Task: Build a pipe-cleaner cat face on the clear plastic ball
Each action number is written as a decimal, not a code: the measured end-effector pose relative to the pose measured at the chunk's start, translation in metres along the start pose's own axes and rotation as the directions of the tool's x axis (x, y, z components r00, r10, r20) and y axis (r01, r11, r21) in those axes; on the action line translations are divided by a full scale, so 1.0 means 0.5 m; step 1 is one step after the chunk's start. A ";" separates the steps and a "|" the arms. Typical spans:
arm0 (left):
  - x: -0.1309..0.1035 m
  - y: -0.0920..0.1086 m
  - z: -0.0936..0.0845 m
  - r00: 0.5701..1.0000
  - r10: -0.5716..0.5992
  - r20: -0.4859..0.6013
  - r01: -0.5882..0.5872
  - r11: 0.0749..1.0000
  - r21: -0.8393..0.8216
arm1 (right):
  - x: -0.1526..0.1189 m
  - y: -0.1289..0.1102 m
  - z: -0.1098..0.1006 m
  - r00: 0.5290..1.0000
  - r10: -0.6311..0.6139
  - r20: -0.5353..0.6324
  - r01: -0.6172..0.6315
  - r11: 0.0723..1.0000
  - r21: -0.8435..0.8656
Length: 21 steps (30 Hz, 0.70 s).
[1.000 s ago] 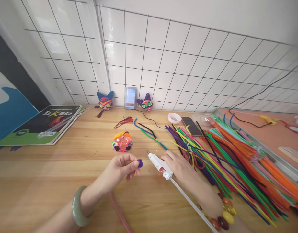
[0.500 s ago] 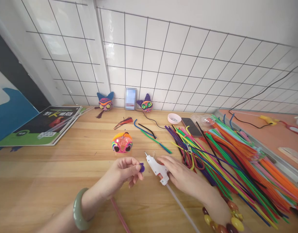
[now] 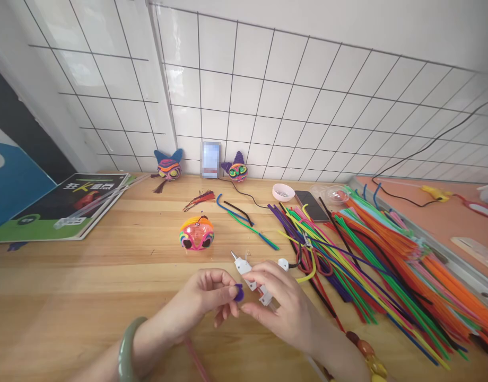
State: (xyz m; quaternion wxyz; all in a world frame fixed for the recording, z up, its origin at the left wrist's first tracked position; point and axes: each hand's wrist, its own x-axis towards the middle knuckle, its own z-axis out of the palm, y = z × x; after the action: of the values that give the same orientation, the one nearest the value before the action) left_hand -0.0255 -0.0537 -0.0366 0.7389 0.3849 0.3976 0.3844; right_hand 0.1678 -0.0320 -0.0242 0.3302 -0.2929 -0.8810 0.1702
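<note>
Between thumb and fingers, my left hand (image 3: pixel 212 297) pinches a small curled purple piece (image 3: pixel 238 293). My right hand (image 3: pixel 279 302) is just to its right, thumb and fingers apart around the air beside the piece, with nothing visible in them. Partly hidden behind the right hand, a white glue gun (image 3: pixel 243 270) lies on the wooden table (image 3: pixel 109 297), nozzle toward the back left. Further back sits a round orange and pink ornament (image 3: pixel 197 234) with dark eye patches.
Bundles of coloured pipe cleaners (image 3: pixel 387 265) cover the right side. Along the back are two eared ornaments (image 3: pixel 168 165), a propped phone (image 3: pixel 210 160), a pink bowl (image 3: pixel 283 192) and a dark phone (image 3: pixel 311 206). A magazine (image 3: pixel 61 207) lies at the left.
My right hand has moved left and toward me, off the glue gun's side and close to the purple piece. My left hand still pinches the piece. The view has shifted slightly.
</note>
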 end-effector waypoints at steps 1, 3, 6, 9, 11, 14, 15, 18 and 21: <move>-0.001 -0.001 0.002 1.000 -0.009 -0.003 0.009 1.000 0.001 | -0.001 0.000 0.001 1.000 -0.013 -0.014 0.013 1.000 -0.001; -0.003 -0.002 0.007 1.000 -0.029 -0.009 0.029 1.000 -0.007 | -0.001 0.000 0.003 0.999 -0.023 -0.023 0.023 1.000 0.000; -0.004 -0.001 0.010 0.999 -0.043 -0.008 0.043 0.999 -0.025 | 0.002 0.000 0.006 1.000 -0.021 -0.015 0.021 1.000 0.016; -0.004 -0.002 0.011 0.999 -0.043 -0.001 0.043 0.999 -0.029 | 0.002 -0.001 0.008 1.000 -0.024 -0.017 0.025 0.999 0.041; -0.003 -0.002 0.010 0.999 -0.037 0.002 0.037 0.999 -0.031 | 0.001 0.000 0.010 1.000 -0.021 -0.020 0.022 0.999 0.047; -0.003 -0.003 0.010 1.000 -0.031 0.002 0.032 0.999 -0.042 | -0.001 0.001 0.011 0.999 -0.022 -0.029 0.023 0.999 0.042; -0.003 -0.003 0.010 0.999 -0.033 0.002 0.033 0.998 -0.046 | -0.001 0.002 0.011 0.999 -0.026 -0.033 0.028 0.999 0.042; -0.004 -0.004 0.010 0.999 -0.036 0.004 0.036 0.998 -0.053 | 0.000 0.003 0.012 0.999 -0.036 -0.033 0.038 0.998 0.048; -0.004 -0.004 0.010 0.999 -0.039 -0.002 0.039 0.998 -0.055 | 0.001 0.003 0.013 0.999 -0.036 -0.034 0.038 0.998 0.049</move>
State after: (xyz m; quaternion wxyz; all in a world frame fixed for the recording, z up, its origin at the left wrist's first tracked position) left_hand -0.0211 -0.0574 -0.0357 0.7560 0.3558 0.3956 0.3813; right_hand 0.1636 -0.0314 -0.0296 0.3552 -0.2711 -0.8762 0.1808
